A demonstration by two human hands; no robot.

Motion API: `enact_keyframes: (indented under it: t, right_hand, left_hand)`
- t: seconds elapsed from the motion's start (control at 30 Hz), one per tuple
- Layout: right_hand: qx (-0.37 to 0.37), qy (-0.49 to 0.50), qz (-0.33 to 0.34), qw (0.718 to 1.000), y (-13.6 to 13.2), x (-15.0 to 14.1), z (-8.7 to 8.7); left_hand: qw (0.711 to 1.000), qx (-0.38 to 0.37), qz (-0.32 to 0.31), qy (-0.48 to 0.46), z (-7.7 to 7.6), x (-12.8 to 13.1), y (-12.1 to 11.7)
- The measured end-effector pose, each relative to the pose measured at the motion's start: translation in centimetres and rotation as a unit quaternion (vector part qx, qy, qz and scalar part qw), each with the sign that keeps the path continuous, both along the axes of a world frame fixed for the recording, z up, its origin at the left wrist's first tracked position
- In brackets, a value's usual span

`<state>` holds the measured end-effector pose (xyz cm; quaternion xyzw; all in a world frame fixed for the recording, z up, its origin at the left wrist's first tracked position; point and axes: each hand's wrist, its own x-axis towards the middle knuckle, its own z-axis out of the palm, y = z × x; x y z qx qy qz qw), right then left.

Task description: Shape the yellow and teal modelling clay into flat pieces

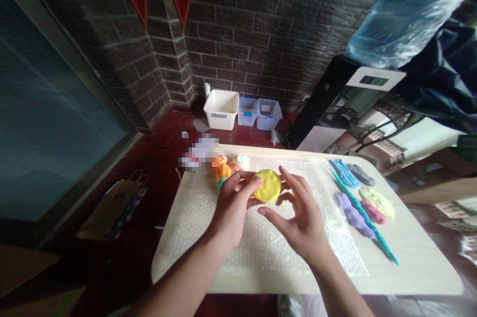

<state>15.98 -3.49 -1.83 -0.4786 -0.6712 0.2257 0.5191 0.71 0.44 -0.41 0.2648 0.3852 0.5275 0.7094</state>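
Observation:
A round, flat disc of yellow modelling clay (pixel 269 186) is held up over the table, its broad face toward me. My left hand (pixel 234 202) grips its left edge, thumb on the front and fingers behind. At the disc's right side is my right hand (pixel 296 207), fingers curved and spread, thumb apart from them below the disc. Whether its fingertips touch the far edge I cannot tell. Beneath both hands lies a sheet of bubble wrap (pixel 268 242). Just beyond my left hand sit orange clay lumps (pixel 222 170), partly hidden.
On the right of the pale table (pixel 421 267) lie a long teal clay strip (pixel 367 217), purple clay (pixel 352 212), blue clay (pixel 346 173), grey clay (pixel 360 174), pink clay (pixel 373 211) and pale yellow clay (pixel 378 201). A white bin (pixel 221 118) stands by the wall; a water dispenser (pixel 324 108) rises behind.

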Motion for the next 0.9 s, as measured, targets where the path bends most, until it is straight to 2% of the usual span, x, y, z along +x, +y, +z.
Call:
enact_keyframes:
  t: [0.2,0.37,0.47,0.57,0.67,0.7,0.77,0.83,0.87,0.9]
  right_hand:
    - [-0.003,-0.018,0.005,1.000,0.2,0.7,0.5]
    - [-0.029,0.111,-0.024,0.993,0.6,1.6,-0.2]
    - [-0.059,0.231,-0.043,0.970,1.5,2.6,-1.3]
    - [-0.115,0.360,-0.080,0.922,2.2,3.6,-2.0]
    - [-0.144,0.465,-0.030,0.873,2.3,4.1,-1.3]
    - [-0.159,0.510,0.003,0.845,2.2,4.1,-0.9]
    - [-0.208,0.600,0.066,0.770,1.9,4.0,0.0]
    - [-0.261,0.647,0.083,0.712,1.9,3.8,0.6]
    - [-0.280,0.651,0.074,0.702,1.9,3.7,0.8]
    - [-0.291,0.645,0.057,0.704,2.0,3.6,0.8]
  left_hand:
    - [0.999,0.030,-0.027,0.017,0.2,-0.2,0.0]
    - [1.000,-0.003,-0.009,-0.003,0.3,-0.7,0.4]
    - [1.000,-0.017,-0.001,0.016,0.3,-0.9,0.7]
    - [0.999,-0.021,0.006,0.032,0.3,-1.1,0.8]
    - [0.999,-0.020,0.004,0.040,0.2,-0.9,0.8]
    - [0.999,-0.019,0.003,0.043,0.1,-0.8,0.7]
    - [0.999,-0.014,-0.003,0.050,-0.2,-0.4,0.4]
    - [0.998,-0.002,-0.017,0.058,-0.5,0.1,0.0]
    - [0.998,0.006,-0.028,0.063,-0.7,0.3,-0.3]
    - [0.997,0.014,-0.038,0.068,-0.8,0.5,-0.5]
